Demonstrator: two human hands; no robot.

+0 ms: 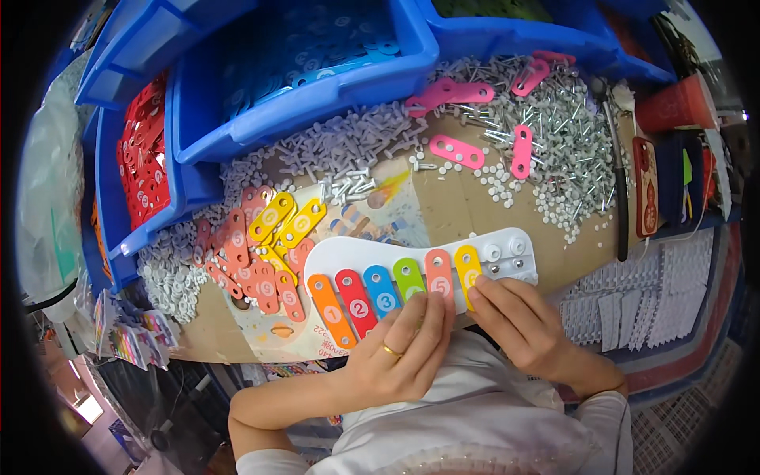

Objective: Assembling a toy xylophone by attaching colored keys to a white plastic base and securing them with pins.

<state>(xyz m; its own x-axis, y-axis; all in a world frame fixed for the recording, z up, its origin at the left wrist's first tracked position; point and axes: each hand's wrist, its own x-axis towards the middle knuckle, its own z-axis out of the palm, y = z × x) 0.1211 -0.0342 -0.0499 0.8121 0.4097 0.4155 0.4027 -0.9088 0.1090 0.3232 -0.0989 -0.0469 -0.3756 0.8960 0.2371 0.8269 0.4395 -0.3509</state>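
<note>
Touching the round-ended yellow bar (467, 265) is the right hand (518, 323).

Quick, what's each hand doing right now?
Left hand: curled at the salmon bar on the white board; grip unclear.
Right hand: at the board's yellow bar; grip unclear.

Middle: curved white plastic board (336, 253) | left of it: flat yellow plastic bars (301, 223) on flat peach plastic bars (261, 283) | upper left: boxy blue plastic bin (317, 98), white plastic pegs (340, 146) before it | upper right: thin silver metal pins (566, 138) on brown cardboard tabletop (467, 204)
</note>
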